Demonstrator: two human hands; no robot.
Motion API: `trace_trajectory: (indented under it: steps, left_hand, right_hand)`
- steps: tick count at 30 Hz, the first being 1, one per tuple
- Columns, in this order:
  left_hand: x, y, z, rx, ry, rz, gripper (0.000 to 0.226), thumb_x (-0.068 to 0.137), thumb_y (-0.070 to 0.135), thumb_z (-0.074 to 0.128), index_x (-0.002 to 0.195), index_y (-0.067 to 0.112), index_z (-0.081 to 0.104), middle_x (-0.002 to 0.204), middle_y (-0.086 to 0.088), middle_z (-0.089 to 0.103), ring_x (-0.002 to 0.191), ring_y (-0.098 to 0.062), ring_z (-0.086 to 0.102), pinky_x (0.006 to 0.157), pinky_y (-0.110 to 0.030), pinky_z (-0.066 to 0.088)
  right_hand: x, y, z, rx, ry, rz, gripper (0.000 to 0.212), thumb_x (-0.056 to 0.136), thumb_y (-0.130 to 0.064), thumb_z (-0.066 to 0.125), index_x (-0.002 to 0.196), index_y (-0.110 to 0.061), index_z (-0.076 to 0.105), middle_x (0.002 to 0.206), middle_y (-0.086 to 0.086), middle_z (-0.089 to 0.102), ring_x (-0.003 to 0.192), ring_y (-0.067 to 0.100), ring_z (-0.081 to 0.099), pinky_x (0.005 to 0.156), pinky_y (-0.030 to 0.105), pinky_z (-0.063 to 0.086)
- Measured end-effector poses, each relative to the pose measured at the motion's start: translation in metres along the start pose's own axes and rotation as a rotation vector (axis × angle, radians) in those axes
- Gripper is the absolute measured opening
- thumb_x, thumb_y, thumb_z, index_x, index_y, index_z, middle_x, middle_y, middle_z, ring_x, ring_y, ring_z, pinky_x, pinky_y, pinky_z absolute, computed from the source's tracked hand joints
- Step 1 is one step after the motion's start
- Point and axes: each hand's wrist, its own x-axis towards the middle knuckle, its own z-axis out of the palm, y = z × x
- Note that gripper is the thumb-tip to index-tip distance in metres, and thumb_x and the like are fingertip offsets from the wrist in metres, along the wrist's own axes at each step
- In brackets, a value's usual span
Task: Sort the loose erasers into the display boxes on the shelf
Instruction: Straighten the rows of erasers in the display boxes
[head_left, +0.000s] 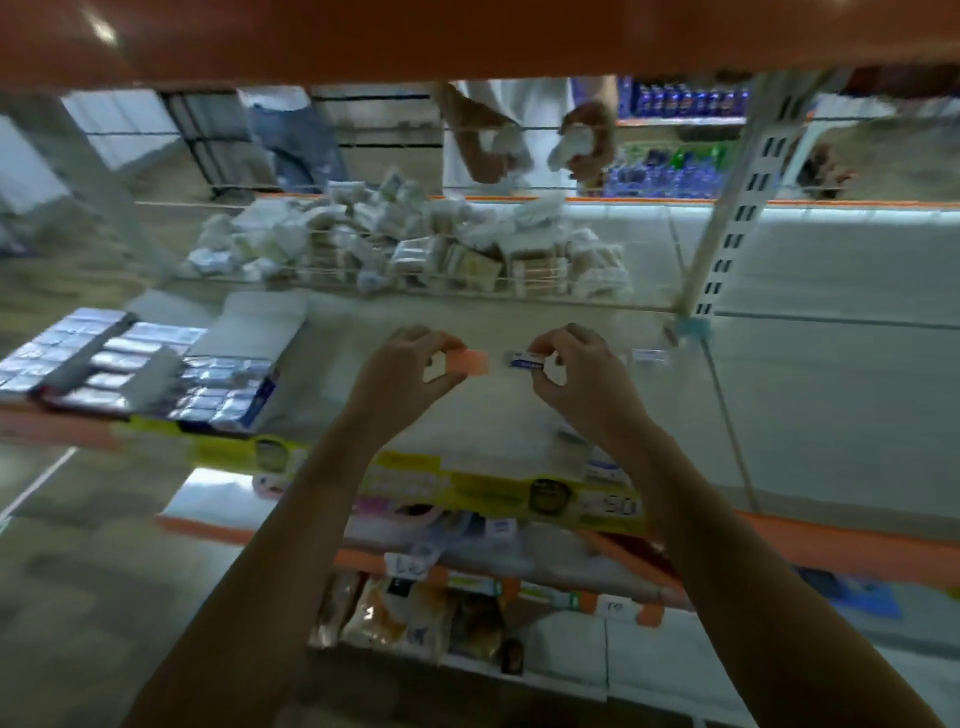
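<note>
two hands: a left hand (410, 364) and a right hand (576, 366). two erasers held up, one orange eraser (467, 362) and one white eraser (524, 360). three display boxes (130, 364) of wrapped erasers on the left of the shelf (519, 431). one heap of white packets (415, 239), too blurred to count.

An orange eraser (469, 362), a small flat block, is held level above the pale shelf (467, 415), pinched at its left end. Just beside it on the right, apart by a narrow gap, a white eraser in a blue-printed sleeve (524, 360) is held the same way by its right end. At the shelf's left edge stand the display boxes (140, 369), open-topped and packed with rows of shiny wrapped erasers. Another small white eraser (648, 356) lies loose on the shelf further right; motion blur hides its print.
</note>
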Motion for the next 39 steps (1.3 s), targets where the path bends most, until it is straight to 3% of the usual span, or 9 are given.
trace_trajectory:
  steps: [9, 15, 19, 25, 31, 39]
  left_hand:
    - [-0.086, -0.121, -0.096, 0.024, -0.024, -0.173, 0.033, 0.081, 0.023, 0.072, 0.112, 0.012, 0.066, 0.104, -0.008, 0.064, 0.095, -0.025, 0.056, 0.078, -0.029, 0.04]
    - [-0.112, -0.191, -0.137, 0.041, 0.017, -0.21, 0.032, 0.082, 0.033, 0.07, 0.111, 0.021, 0.066, 0.105, 0.002, 0.062, 0.096, -0.015, 0.055, 0.075, -0.024, 0.038]
    - [-0.112, -0.221, -0.146, 0.015, -0.016, -0.208, 0.034, 0.083, 0.033, 0.069, 0.115, 0.021, 0.063, 0.113, 0.001, 0.061, 0.103, -0.017, 0.055, 0.079, -0.033, 0.046]
    - [-0.094, -0.254, -0.149, 0.01, -0.015, -0.173, 0.037, 0.084, 0.03, 0.068, 0.119, 0.019, 0.062, 0.114, -0.001, 0.062, 0.106, -0.018, 0.05, 0.083, -0.029, 0.04]
    - [-0.073, -0.277, -0.144, -0.036, 0.006, -0.154, 0.037, 0.081, 0.032, 0.071, 0.116, 0.022, 0.064, 0.112, 0.004, 0.064, 0.106, -0.015, 0.051, 0.083, -0.043, 0.049]
    - [-0.06, -0.292, -0.135, -0.08, -0.033, -0.108, 0.037, 0.082, 0.032, 0.069, 0.117, 0.023, 0.063, 0.115, 0.006, 0.063, 0.109, -0.012, 0.047, 0.086, -0.034, 0.045]
  right_hand:
    - [0.017, -0.142, 0.1, 0.096, 0.031, -0.089, 0.018, 0.082, -0.014, 0.063, 0.1, -0.012, 0.061, 0.097, -0.002, 0.056, 0.086, 0.013, 0.049, 0.069, 0.025, 0.039]
    - [0.041, -0.201, 0.159, 0.077, -0.051, -0.089, 0.021, 0.08, -0.013, 0.064, 0.101, -0.013, 0.061, 0.1, 0.0, 0.059, 0.093, 0.018, 0.052, 0.073, 0.025, 0.037]
    - [0.062, -0.217, 0.179, 0.023, -0.084, -0.075, 0.023, 0.081, -0.013, 0.063, 0.104, -0.012, 0.062, 0.102, 0.004, 0.061, 0.097, 0.021, 0.052, 0.074, 0.025, 0.035]
    - [0.092, -0.22, 0.202, -0.07, -0.155, -0.072, 0.022, 0.081, -0.014, 0.063, 0.103, -0.014, 0.062, 0.099, 0.002, 0.062, 0.096, 0.02, 0.053, 0.07, 0.023, 0.029]
    - [0.107, -0.217, 0.204, -0.204, -0.197, -0.132, 0.018, 0.085, -0.014, 0.059, 0.101, -0.012, 0.065, 0.097, 0.004, 0.064, 0.094, 0.021, 0.052, 0.073, 0.022, 0.03]
    - [0.107, -0.215, 0.214, -0.281, -0.199, -0.1, 0.016, 0.081, -0.015, 0.06, 0.096, -0.015, 0.066, 0.094, 0.001, 0.063, 0.097, 0.021, 0.051, 0.083, 0.03, 0.041]
